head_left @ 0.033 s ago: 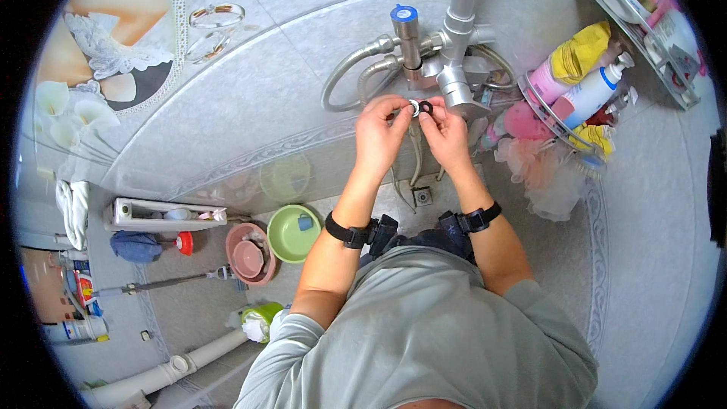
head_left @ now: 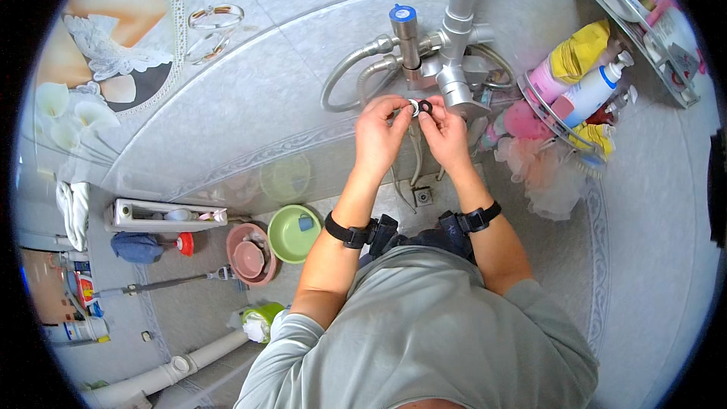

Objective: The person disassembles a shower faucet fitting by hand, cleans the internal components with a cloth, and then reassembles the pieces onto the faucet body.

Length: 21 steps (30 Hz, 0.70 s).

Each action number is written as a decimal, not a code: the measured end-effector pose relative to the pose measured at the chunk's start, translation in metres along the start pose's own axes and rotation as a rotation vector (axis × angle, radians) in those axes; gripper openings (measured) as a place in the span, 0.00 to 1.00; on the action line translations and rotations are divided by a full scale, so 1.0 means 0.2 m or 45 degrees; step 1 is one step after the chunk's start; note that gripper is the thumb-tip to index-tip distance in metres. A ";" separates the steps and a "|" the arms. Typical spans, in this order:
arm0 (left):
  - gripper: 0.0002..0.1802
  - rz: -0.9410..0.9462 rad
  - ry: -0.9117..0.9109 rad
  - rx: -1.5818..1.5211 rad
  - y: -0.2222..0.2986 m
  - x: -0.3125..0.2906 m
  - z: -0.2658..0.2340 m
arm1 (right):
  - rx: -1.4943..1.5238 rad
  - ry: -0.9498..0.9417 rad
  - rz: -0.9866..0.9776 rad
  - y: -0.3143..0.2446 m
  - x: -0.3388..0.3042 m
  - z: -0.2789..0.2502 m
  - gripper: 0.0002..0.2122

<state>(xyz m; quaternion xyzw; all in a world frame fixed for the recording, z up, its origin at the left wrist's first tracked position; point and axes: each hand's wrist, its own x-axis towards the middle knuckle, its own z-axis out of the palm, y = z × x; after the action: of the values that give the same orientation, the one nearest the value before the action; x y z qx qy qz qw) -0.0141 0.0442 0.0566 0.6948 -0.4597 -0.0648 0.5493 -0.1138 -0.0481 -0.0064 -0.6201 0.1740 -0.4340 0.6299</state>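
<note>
My left hand (head_left: 377, 130) pinches a small whitish, metallic-looking ring (head_left: 414, 108) between thumb and fingertips. Beside it, a black rubber washer (head_left: 425, 107) is gripped in the fingertips of my right hand (head_left: 447, 138). The two small pieces are side by side and seem to touch; the fingers cover part of both. Just beyond my hands, a metal valve with a blue cap (head_left: 404, 34) stands against the wall. Next to it rises a thick silver pipe (head_left: 457, 38), and a braided hose (head_left: 333, 76) loops out to the left.
A corner rack (head_left: 547, 117) with bottles and a bath puff (head_left: 553, 191) is at the right, below a wall shelf (head_left: 644, 38). At the left on the floor are a green basin (head_left: 276, 250), a pink basin (head_left: 263, 276) and a mop (head_left: 178, 282). A floor drain (head_left: 422, 196) lies below my hands.
</note>
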 end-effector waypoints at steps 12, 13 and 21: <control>0.09 0.041 -0.053 -0.029 -0.02 0.01 -0.01 | -0.015 0.040 -0.064 -0.06 0.01 0.04 0.16; 0.09 0.027 -0.048 -0.053 -0.03 0.01 -0.01 | -0.006 0.036 -0.053 -0.06 0.01 0.03 0.16; 0.08 0.088 -0.082 0.000 -0.03 0.01 -0.02 | -0.133 0.047 0.014 -0.07 0.01 0.02 0.16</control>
<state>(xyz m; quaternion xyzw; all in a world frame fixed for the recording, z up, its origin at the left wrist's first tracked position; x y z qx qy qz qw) -0.0081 0.0450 0.0539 0.6760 -0.5009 -0.0682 0.5362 -0.1140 -0.0445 0.0070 -0.6430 0.2115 -0.4323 0.5958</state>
